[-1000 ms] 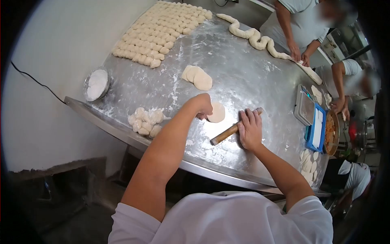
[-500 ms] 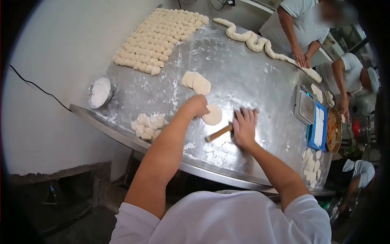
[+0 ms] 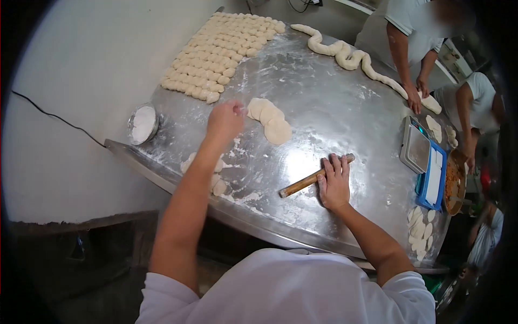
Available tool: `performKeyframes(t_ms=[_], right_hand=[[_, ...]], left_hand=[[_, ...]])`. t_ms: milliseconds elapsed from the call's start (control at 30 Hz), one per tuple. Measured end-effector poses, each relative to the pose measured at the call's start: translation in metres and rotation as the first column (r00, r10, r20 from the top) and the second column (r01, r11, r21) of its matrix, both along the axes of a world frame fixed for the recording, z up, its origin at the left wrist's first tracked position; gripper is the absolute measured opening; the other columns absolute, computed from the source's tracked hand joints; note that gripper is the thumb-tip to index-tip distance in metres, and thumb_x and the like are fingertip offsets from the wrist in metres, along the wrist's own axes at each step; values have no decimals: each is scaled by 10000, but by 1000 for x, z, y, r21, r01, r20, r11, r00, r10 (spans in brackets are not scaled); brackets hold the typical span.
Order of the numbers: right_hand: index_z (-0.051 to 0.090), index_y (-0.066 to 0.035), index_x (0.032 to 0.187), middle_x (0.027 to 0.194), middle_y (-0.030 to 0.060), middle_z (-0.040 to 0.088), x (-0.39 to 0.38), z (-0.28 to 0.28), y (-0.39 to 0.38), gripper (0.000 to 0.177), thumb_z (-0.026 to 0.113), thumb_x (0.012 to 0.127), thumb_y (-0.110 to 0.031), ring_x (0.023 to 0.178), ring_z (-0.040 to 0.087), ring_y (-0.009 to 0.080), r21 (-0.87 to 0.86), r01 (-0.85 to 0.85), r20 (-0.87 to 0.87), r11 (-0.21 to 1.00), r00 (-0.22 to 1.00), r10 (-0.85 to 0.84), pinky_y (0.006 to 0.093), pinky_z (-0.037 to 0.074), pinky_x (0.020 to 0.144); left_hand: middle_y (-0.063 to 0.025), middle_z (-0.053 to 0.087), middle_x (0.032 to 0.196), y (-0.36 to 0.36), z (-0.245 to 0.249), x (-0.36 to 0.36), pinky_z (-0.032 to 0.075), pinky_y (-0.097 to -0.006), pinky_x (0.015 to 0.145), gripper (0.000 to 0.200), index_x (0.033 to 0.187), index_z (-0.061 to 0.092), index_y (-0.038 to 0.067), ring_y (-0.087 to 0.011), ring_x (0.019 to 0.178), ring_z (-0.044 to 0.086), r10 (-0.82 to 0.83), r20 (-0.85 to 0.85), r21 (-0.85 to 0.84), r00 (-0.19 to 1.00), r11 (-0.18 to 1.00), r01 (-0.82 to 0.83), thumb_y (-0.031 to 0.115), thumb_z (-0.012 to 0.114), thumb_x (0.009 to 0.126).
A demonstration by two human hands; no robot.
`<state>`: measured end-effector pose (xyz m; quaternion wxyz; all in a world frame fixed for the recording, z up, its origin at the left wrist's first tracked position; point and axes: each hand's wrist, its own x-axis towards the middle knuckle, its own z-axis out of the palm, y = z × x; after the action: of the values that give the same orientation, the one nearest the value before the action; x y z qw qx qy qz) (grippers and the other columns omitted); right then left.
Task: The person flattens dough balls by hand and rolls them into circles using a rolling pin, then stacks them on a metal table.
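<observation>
On the metal table, my right hand [image 3: 335,186] lies over one end of a wooden rolling pin [image 3: 300,185], thumb on the near side and fingers across it. My left hand [image 3: 225,120] is over the table left of a row of overlapping flat dough rounds [image 3: 277,130], apart from them. Its fingers look partly curled but are blurred, and nothing clear shows in them. Under and beside my left forearm sits a small heap of dough pieces [image 3: 218,185], partly hidden by the arm.
Many dough balls [image 3: 216,56] fill the far left corner. A bowl of flour [image 3: 143,124] stands at the left edge. A long dough rope [image 3: 350,59] reaches a co-worker's hands [image 3: 415,97]. At right are a scale [image 3: 415,146], blue tray [image 3: 431,181], filling pan [image 3: 455,183] and dough pieces [image 3: 420,232].
My left hand has let go of a flat dough round, which now lies overlapping the end of the row. That hand has moved left. My right hand stays at the rolling pin.
</observation>
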<state>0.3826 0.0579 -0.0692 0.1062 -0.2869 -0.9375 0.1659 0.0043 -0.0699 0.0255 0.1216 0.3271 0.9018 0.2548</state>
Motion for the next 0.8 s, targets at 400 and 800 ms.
performKeyframes(t_ms=[400,800], right_hand=[[553,-36,1514,1641,238,430,2,-2,3,506,588,1065,-267,1566,258,545,-4,-23,-48,1000,999,23,625,212,1310],[571,-64,1510,1630,213,453,3,0,3,530,637,1038,-296,1561,292,528,-4,-2,-63,1000,998,2,652,225,1293]], left_hand=[[-152,766,1144,-92,-34,3,563,-473,988,452,1132,765,110,-357,1152,705,-463,120,-705,878,583,404,327,911,763],[-175,763,1158,38,-46,153,580,-497,914,334,1200,739,52,-398,1030,723,-556,259,-72,790,804,590,317,738,997]])
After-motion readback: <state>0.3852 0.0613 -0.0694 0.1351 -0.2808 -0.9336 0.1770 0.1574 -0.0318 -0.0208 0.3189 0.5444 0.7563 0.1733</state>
